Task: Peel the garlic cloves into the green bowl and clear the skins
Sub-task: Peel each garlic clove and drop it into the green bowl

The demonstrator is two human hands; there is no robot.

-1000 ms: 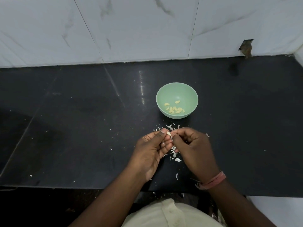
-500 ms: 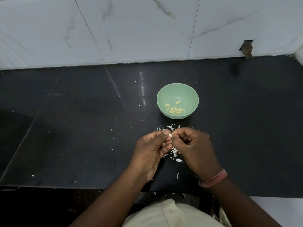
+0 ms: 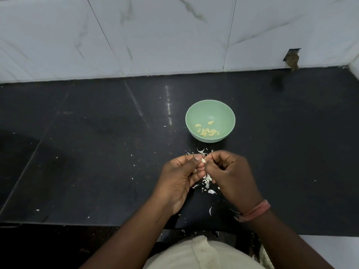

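I see both hands meet over the front middle of the black counter (image 3: 97,152). My left hand (image 3: 179,175) pinches a small garlic clove (image 3: 203,160) between thumb and curled fingers, and my right hand (image 3: 231,171) has its fingers curled in, nipping at the same clove. The green bowl (image 3: 223,113) sits just behind the hands toward the back edge, holding peeled cloves (image 3: 207,131). White skins (image 3: 206,181) lie scattered on the counter beneath and around the hands.

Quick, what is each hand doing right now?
Left hand: closed, pinching the garlic clove at its fingertips.
Right hand: closed, fingers curled, pinching at the same clove.
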